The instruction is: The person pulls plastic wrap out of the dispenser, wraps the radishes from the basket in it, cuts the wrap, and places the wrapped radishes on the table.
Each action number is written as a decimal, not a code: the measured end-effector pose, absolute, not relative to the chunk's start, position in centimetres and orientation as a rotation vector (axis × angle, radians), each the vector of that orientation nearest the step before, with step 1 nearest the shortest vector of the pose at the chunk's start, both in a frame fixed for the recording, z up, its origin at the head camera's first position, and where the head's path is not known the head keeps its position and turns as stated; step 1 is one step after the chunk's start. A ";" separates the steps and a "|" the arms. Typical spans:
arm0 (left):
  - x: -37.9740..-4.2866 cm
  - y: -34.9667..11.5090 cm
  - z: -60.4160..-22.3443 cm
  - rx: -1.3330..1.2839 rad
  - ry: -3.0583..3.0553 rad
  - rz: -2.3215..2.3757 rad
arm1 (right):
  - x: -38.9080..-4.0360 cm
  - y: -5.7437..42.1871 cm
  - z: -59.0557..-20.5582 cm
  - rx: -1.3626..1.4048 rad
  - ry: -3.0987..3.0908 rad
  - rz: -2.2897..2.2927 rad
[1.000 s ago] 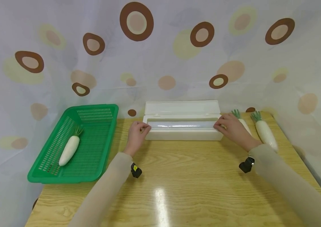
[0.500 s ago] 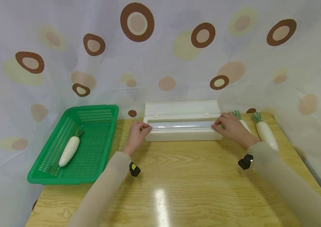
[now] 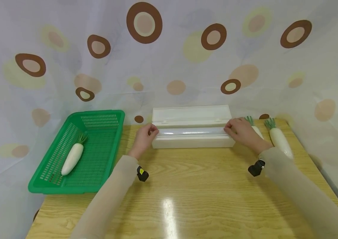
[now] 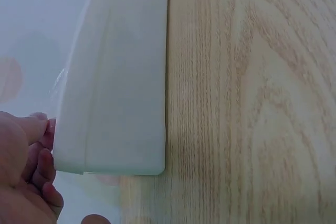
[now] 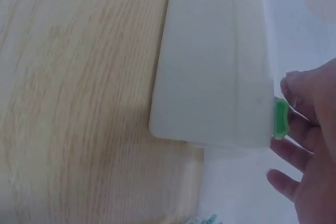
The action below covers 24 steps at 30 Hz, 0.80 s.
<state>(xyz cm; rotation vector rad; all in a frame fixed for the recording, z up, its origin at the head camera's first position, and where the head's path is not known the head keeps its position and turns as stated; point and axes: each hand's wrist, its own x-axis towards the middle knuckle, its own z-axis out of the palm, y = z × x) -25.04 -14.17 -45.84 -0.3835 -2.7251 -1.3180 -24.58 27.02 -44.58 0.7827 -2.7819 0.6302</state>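
A long white cling film box (image 3: 193,142) lies at the back of the table with its lid (image 3: 191,114) raised. Clear film (image 3: 191,131) stretches along its opening. At the box's left end, my left hand (image 3: 143,137) pinches the film's edge between thumb and forefinger. My right hand (image 3: 243,133) pinches the film at the other end. A green slider (image 5: 281,119) sits on the box's edge, beside the right fingers in the right wrist view. In the left wrist view, the left hand (image 4: 23,166) is partly cut off by the frame, and a faint bit of film shows above the fingertips.
To the left stands a green plastic basket (image 3: 113,156) with a white radish (image 3: 72,159) in it. Two more radishes lie at the right, one (image 3: 280,141) shiny as if wrapped, the other (image 3: 257,131) partly behind my right hand. A patterned curtain (image 3: 174,66) hangs behind the table (image 3: 198,186).
Both hands have stayed at the box ends, pinching the film. The left hand has shifted slightly back and up over the box corner; the right hand has shifted only a little.
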 end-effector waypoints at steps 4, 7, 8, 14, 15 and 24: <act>-25.1 -14.0 -45.7 -0.426 -2.708 -1.313 | -24.5 26.8 -44.1 0.708 -2.863 0.672; -25.1 -14.1 -45.6 -0.415 -2.724 -1.353 | -24.6 26.8 -44.1 0.689 -2.896 0.668; -25.1 -14.2 -45.5 -0.416 -2.734 -1.367 | -24.6 26.8 -44.1 0.689 -2.900 0.668; -25.2 -14.4 -45.1 -0.434 -2.793 -1.376 | -24.8 27.1 -44.2 0.657 -2.906 0.734; -25.3 -14.5 -45.1 -0.437 -2.801 -1.357 | -24.8 27.1 -44.2 0.648 -2.904 0.747; -25.2 -14.6 -45.0 -0.366 -2.826 -1.280 | -24.7 27.1 -44.4 0.521 -2.864 0.810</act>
